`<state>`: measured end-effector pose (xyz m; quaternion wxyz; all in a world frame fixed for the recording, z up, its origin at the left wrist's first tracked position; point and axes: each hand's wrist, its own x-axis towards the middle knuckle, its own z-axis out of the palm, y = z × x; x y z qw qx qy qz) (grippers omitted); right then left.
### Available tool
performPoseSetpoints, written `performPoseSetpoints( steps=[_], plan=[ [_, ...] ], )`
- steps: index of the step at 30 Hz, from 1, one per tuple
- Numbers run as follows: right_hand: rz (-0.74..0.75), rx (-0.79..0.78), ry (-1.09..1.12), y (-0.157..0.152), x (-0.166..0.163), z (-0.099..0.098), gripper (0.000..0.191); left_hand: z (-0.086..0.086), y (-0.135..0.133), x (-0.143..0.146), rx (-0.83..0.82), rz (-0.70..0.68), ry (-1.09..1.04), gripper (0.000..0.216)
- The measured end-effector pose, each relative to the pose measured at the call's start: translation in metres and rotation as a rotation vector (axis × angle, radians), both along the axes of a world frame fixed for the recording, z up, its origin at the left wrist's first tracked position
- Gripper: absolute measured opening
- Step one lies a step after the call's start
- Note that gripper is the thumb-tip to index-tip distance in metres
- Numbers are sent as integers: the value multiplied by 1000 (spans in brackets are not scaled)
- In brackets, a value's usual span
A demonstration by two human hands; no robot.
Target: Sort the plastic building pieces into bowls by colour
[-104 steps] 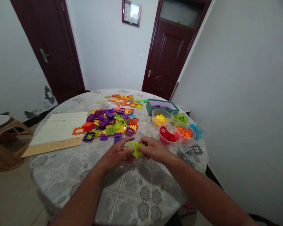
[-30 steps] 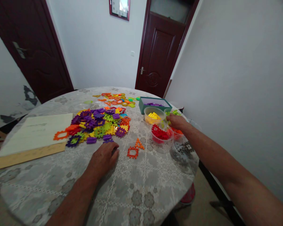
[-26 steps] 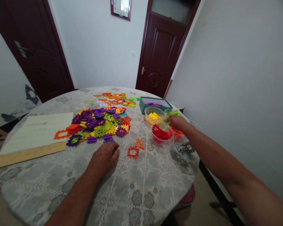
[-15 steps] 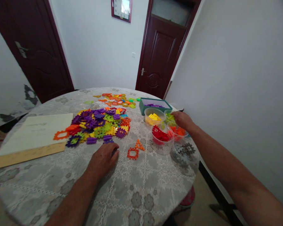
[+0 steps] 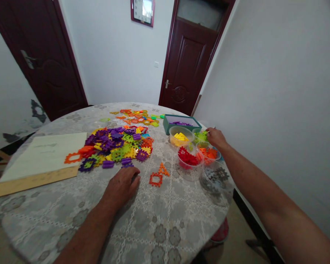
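My left hand [image 5: 123,185] lies palm down on the round table [image 5: 165,223], fingers loosely bent and holding nothing. It rests just left of two orange pieces [image 5: 157,176], a square frame and a triangle. My right hand [image 5: 216,138] reaches out to the far right, at the rim of a clear bowl of green pieces [image 5: 199,136]. Its fingers are hidden behind the back of the hand. A big pile of purple, green, yellow and orange interlocking pieces [image 5: 118,145] lies beyond my left hand.
Clear bowls of yellow [image 5: 179,136], red [image 5: 187,157], orange [image 5: 210,153] and grey pieces [image 5: 215,175] cluster at the right edge, behind them a teal box [image 5: 181,121]. A smaller pile of pieces [image 5: 136,116] lies farther back. A pale board [image 5: 38,156] lies left. Two dark doors stand behind.
The green piece that both hands held is gone from them. My right hand went out to the bowls and drifted from the orange bowl toward the green one. My left hand settled on the table.
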<state>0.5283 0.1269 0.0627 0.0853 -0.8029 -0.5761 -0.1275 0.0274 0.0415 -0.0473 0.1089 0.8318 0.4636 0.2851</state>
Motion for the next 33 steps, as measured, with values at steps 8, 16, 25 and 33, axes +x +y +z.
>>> performPoseSetpoints(
  steps=[8, 16, 25, 33],
  plan=[
    [103, -185, -6, -14, -9, -6, 38, 4, -5, 4, -2, 19, 7, 17],
    [362, 17, -8, -63, -89, 20, 37, 4, -5, 5, 82, 125, -67, 16],
    [620, -287, 121, -141, -261, -45, 42, 8, -4, 0, 157, 284, -124, 20],
    [698, -139, 314, -137, -266, -82, 31, 11, -15, 8, -20, -48, -40, 26]
  ],
)
